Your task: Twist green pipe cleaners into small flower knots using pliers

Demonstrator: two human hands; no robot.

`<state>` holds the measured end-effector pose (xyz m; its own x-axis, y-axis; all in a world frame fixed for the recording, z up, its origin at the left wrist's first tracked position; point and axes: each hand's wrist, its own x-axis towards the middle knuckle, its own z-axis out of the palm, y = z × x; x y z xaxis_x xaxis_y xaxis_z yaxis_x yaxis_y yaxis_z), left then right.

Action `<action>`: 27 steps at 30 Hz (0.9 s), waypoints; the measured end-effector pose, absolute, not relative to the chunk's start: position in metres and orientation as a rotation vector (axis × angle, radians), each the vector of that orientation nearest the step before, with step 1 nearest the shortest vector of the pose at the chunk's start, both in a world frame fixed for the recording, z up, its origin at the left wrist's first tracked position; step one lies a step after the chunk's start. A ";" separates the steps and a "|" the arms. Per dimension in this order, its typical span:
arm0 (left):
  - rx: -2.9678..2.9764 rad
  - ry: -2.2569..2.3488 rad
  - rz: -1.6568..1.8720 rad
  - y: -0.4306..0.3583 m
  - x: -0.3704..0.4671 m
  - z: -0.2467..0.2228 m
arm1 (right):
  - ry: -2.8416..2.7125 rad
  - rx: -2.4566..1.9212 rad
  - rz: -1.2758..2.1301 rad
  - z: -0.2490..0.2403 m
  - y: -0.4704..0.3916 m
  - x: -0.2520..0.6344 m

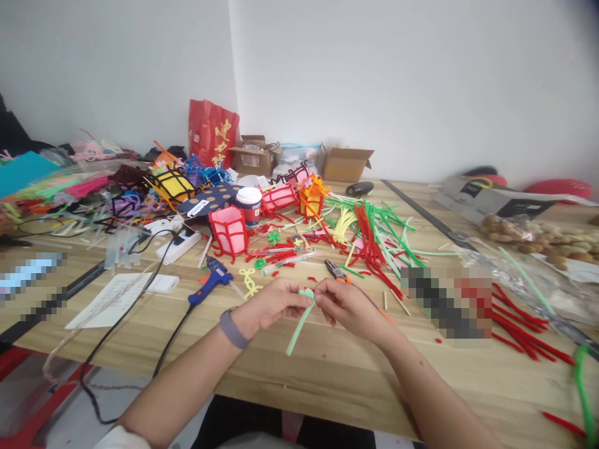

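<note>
Fingers (303, 301) of left hand (276, 298), right hand (350, 307) pinching pale-green pipe cleaner (299, 328), likely shaping loops (306, 292); next bend needing steadiness.

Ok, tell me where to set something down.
Nearly bare wood lies between left forearm and right forearm; more right of the latter, bordered by red stems and a curved green stem. Beyond the held pale green stem, it's crowded with lanterns and loose stems.
</note>
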<state>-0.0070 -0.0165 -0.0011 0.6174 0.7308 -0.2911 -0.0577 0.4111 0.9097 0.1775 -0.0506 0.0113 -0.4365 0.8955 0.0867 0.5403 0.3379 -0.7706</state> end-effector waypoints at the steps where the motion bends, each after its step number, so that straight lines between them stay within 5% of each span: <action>1: 1.057 0.780 0.571 -0.017 -0.007 -0.001 | -2.125 -1.253 0.838 0.011 -0.050 0.176; 16: 1.548 0.995 0.683 -0.017 -0.006 -0.007 | -2.092 -1.238 0.373 -0.007 -0.050 0.160; 27: 2.014 1.137 0.783 -0.026 -0.003 0.001 | -1.909 -1.353 0.493 -0.011 -0.052 0.153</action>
